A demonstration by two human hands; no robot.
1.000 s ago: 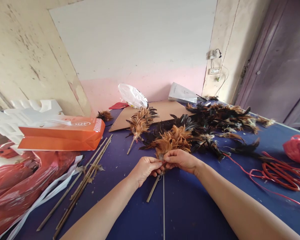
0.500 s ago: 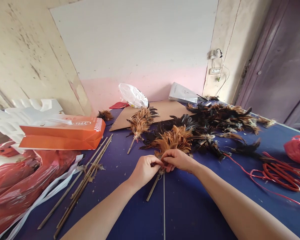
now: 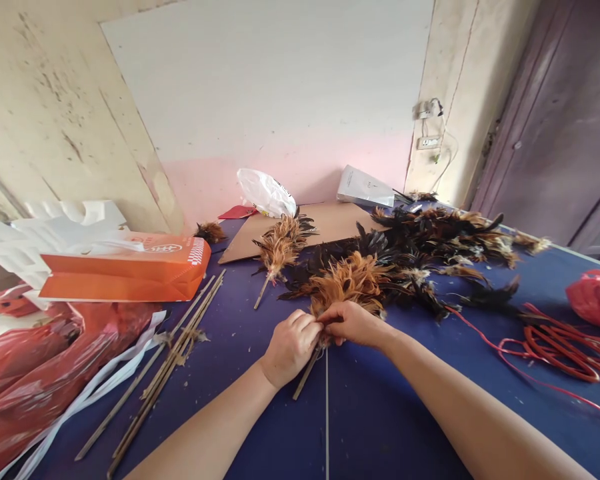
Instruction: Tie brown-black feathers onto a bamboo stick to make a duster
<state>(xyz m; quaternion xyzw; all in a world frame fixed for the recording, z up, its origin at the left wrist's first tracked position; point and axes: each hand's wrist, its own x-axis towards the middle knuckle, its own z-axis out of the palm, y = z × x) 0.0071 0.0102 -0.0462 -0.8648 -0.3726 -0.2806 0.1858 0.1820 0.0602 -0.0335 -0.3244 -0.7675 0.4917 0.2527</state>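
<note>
A feather duster [image 3: 350, 279] with brown and black feathers lies before me, and its thin stick [image 3: 305, 377] points down towards me. My left hand [image 3: 293, 347] is closed at the base of the feathers, its fingers curled with the knuckles up. Close against it, my right hand [image 3: 354, 325] is closed in a pinch at the same spot. Fine pale strands show below the fingers around the stick. Exactly what lies between the fingertips is hidden. A second feather duster [image 3: 283, 245] rests farther back, its lower stick bare.
Loose dark feathers [image 3: 445, 233] are heaped at the back right. Red cord [image 3: 555, 343] lies coiled on the right beside a pink bundle [image 3: 595, 299]. To the left are several thin sticks [image 3: 180, 353], an orange bag [image 3: 125, 277] and red plastic [image 3: 55, 373]. Cardboard [image 3: 240, 243] lies behind.
My left hand has rolled over so its knuckles face up, with its fingers curled in more. My right hand stays at the feather base, slightly lower. The duster has barely moved.
</note>
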